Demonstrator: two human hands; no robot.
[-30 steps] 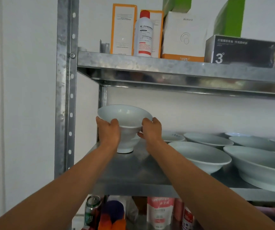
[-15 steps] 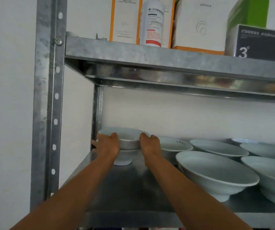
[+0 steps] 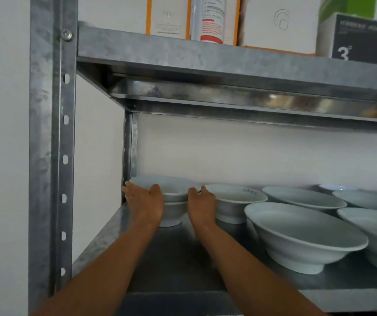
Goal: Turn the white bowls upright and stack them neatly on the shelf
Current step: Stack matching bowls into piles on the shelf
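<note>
**Stack of two white bowls, upright, at the back left corner of the metal shelf [image 3: 178, 258].** The top bowl [image 3: 171, 190] sits nested in the lower bowl [image 3: 173, 214], whose foot rests on the shelf close to the rear post [image 3: 130, 144].

The left hand [image 3: 144, 201] holds the top bowl's left side, with the thumb over the near rim and the fingers curled round the far edge. The right hand [image 3: 202, 205] grips the right rim, with the thumb in front and the fingers behind. Both forearms reach in from the lower edge of the view.

Just right of the stack, behind the right hand, stands a small bowl [image 3: 237, 201] with dark lettering inside. Further right are a near wide bowl [image 3: 303, 240] and a far wide bowl [image 3: 303, 198], both upright. More white bowls are cut off by the right edge.

The front post [image 3: 46, 156] rises at left. The upper shelf [image 3: 205, 58] carries a white bottle [image 3: 210, 19] between an orange-edged box [image 3: 167, 17] and a white box [image 3: 278, 23], with a dark box [image 3: 363, 39] at far right.
</note>
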